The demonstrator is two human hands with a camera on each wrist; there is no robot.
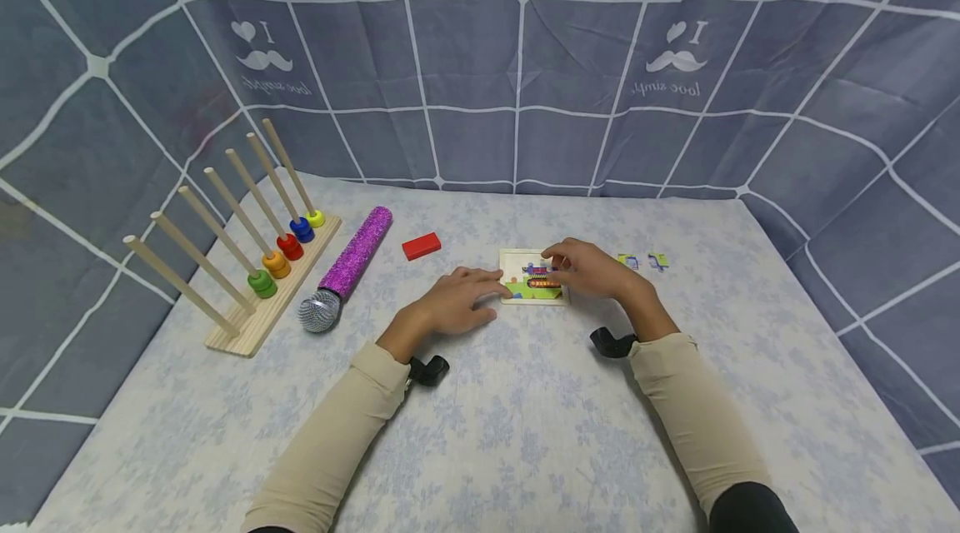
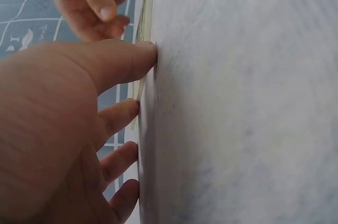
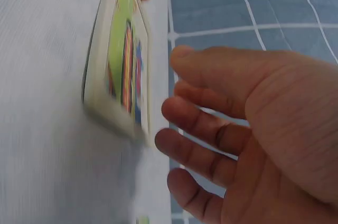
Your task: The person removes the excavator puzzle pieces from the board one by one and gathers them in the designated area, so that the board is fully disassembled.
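A small wooden jigsaw board [image 1: 514, 253] with a pale frame lies on the table, its picture showing green ground and a colourful vehicle. At its left edge rests my left hand [image 1: 459, 301], fingers spread; in the left wrist view the thumb [image 2: 124, 60] lies along the board's side. My right hand [image 1: 588, 268] hovers over the board's right part. Its fingers [image 3: 200, 150] bend loosely with nothing between them in the right wrist view, a little apart from the frame. Two loose jigsaw pieces, one [image 1: 628, 261] partly behind the right hand and another [image 1: 658, 261], lie to the right.
Left of the board is a red block [image 1: 422, 246]. Beyond it lies a purple glittery microphone [image 1: 357, 253] with a silver head. A wooden peg stand [image 1: 246, 328] with coloured rings stands at the far left. Grey checked cloth [image 1: 472, 50] hangs around the table.
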